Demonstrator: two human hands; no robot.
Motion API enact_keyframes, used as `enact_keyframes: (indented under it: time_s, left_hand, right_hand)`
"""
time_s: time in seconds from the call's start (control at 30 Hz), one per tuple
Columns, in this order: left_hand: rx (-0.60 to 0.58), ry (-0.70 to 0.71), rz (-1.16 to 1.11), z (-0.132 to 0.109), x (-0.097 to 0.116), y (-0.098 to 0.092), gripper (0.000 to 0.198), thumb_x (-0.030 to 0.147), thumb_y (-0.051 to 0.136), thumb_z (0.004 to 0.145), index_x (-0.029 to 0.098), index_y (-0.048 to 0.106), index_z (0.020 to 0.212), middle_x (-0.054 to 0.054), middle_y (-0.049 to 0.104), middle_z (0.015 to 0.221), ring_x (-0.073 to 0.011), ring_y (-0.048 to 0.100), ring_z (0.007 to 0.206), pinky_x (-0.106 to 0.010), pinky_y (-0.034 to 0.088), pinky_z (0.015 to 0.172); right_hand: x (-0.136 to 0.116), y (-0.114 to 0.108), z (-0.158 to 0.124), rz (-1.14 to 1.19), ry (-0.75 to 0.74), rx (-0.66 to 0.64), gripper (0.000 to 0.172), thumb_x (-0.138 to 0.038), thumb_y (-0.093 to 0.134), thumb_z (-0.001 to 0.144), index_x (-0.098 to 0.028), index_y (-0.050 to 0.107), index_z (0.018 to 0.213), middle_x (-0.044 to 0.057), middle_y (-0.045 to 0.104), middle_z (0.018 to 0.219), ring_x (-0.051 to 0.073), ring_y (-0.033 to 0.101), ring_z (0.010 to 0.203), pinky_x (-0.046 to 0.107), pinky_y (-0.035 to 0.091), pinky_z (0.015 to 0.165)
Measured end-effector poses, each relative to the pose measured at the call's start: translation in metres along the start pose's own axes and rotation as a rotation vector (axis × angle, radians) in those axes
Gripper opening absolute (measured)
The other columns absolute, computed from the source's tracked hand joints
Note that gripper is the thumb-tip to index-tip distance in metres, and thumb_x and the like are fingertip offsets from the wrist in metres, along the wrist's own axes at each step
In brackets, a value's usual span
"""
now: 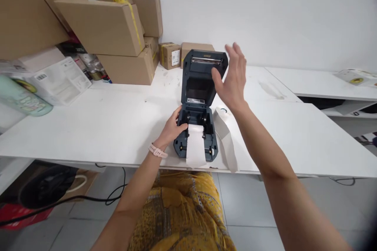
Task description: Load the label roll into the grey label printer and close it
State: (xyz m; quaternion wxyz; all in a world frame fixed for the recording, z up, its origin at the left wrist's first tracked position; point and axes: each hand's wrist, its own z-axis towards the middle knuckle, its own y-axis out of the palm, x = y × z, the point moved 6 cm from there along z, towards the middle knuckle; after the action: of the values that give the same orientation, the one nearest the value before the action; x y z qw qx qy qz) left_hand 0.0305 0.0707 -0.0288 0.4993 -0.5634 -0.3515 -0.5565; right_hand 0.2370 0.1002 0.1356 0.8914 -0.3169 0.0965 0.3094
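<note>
A dark label printer (178, 151) stands on the white table near its front edge, with its lid (203, 71) raised. Inside sits a small roll of white label paper (196, 145), and a strip of it hangs out over the printer's front. My left hand (173, 127) grips the printer's left wall, thumb over the rim by the roll and fingers along the outside. My right hand (233, 78) is open at the lid's right edge, fingers up and thumb spread in front of the lid; whether it touches cannot be told. A loose paper strip (226, 139) curls along the printer's right side.
Cardboard boxes (103, 27) are stacked at the back left, and a smaller box (170, 55) stands against the wall. A mint green bottle (25, 96) and a white carton (63, 80) are on the far left. Black cables (114, 198) hang under the table (118, 125).
</note>
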Motion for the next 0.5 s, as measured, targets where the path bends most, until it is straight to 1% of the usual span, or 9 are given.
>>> enact_keyframes:
  time_s: [0.03, 0.07, 0.1, 0.17, 0.23, 0.27, 0.33, 0.4, 0.5]
  left_hand:
    - [-0.004, 0.002, 0.033, -0.001, -0.001, -0.001, 0.085, 0.027, 0.067, 0.081, 0.019, 0.034, 0.158, -0.014, 0.04, 0.165, -0.0313, 0.044, 0.148, -0.047, 0.038, 0.12]
    - [-0.007, 0.0, 0.074, -0.002, -0.002, -0.002, 0.083, 0.027, 0.067, 0.081, 0.02, 0.036, 0.158, -0.014, 0.043, 0.163, -0.0312, 0.048, 0.144, -0.047, 0.041, 0.118]
    - [-0.011, -0.003, 0.125, -0.002, -0.002, -0.004, 0.082, 0.027, 0.067, 0.082, 0.022, 0.037, 0.157, -0.013, 0.048, 0.159, -0.0309, 0.053, 0.14, -0.047, 0.045, 0.114]
    - [-0.014, -0.006, 0.235, -0.002, 0.002, -0.006, 0.081, 0.026, 0.066, 0.082, 0.024, 0.037, 0.158, -0.012, 0.058, 0.149, -0.0295, 0.061, 0.128, -0.044, 0.05, 0.106]
    - [-0.016, -0.011, 0.339, -0.002, 0.008, -0.007, 0.081, 0.025, 0.063, 0.083, 0.023, 0.035, 0.159, -0.011, 0.068, 0.134, -0.0272, 0.067, 0.113, -0.041, 0.053, 0.098]
    - [-0.022, -0.014, 0.39, -0.003, 0.011, -0.007, 0.082, 0.025, 0.061, 0.084, 0.023, 0.032, 0.16, -0.01, 0.071, 0.126, -0.0258, 0.069, 0.105, -0.039, 0.053, 0.093]
    - [-0.037, -0.015, 0.502, -0.003, 0.017, -0.006, 0.084, 0.022, 0.055, 0.086, 0.02, 0.024, 0.164, -0.009, 0.074, 0.11, -0.0228, 0.069, 0.089, -0.036, 0.053, 0.084]
    - [-0.048, -0.005, 0.622, -0.005, 0.023, -0.005, 0.086, 0.017, 0.048, 0.086, 0.016, 0.016, 0.165, -0.006, 0.073, 0.097, -0.0207, 0.066, 0.076, -0.033, 0.051, 0.077]
    - [-0.056, 0.011, 0.756, -0.007, 0.029, -0.004, 0.086, 0.012, 0.041, 0.086, 0.013, 0.01, 0.166, -0.005, 0.071, 0.087, -0.021, 0.063, 0.069, -0.033, 0.048, 0.074]
  right_hand:
    - [-0.011, -0.002, -0.012, -0.019, -0.045, -0.041, 0.041, -0.047, 0.039, 0.103, -0.025, 0.051, 0.135, 0.015, 0.057, 0.143, 0.033, 0.049, 0.14, 0.055, 0.039, 0.115]
    - [-0.021, 0.0, -0.025, -0.021, -0.074, -0.145, 0.033, -0.04, 0.038, 0.103, -0.024, 0.056, 0.126, 0.015, 0.064, 0.131, 0.032, 0.057, 0.129, 0.052, 0.045, 0.109]
    - [-0.028, 0.008, -0.041, -0.016, -0.09, -0.328, 0.028, -0.035, 0.041, 0.101, -0.023, 0.059, 0.118, 0.013, 0.069, 0.118, 0.03, 0.063, 0.115, 0.048, 0.05, 0.1]
    - [-0.036, 0.03, -0.077, -0.017, -0.112, -0.746, 0.02, -0.03, 0.047, 0.097, -0.022, 0.059, 0.11, 0.01, 0.071, 0.098, 0.028, 0.067, 0.094, 0.044, 0.052, 0.09]
    - [-0.036, 0.047, -0.106, 0.002, -0.154, -1.05, 0.015, -0.026, 0.05, 0.094, -0.02, 0.056, 0.107, 0.009, 0.071, 0.093, 0.027, 0.066, 0.09, 0.048, 0.047, 0.098]
    - [-0.035, 0.054, -0.113, 0.038, -0.172, -1.128, 0.013, -0.024, 0.049, 0.095, -0.02, 0.054, 0.106, 0.009, 0.071, 0.093, 0.026, 0.065, 0.091, 0.052, 0.042, 0.105]
    - [-0.032, 0.065, -0.117, 0.139, -0.171, -1.194, 0.01, -0.023, 0.048, 0.095, -0.021, 0.053, 0.104, 0.008, 0.07, 0.095, 0.025, 0.064, 0.092, 0.056, 0.035, 0.111]
    - [-0.027, 0.07, -0.111, 0.214, -0.126, -1.22, 0.015, -0.026, 0.053, 0.095, -0.021, 0.052, 0.109, 0.007, 0.068, 0.096, 0.024, 0.063, 0.09, 0.053, 0.042, 0.104]
    - [-0.026, 0.059, -0.1, 0.477, -0.046, -1.264, 0.042, -0.035, 0.061, 0.094, -0.02, 0.05, 0.131, 0.007, 0.067, 0.102, 0.021, 0.063, 0.095, 0.04, 0.052, 0.089]
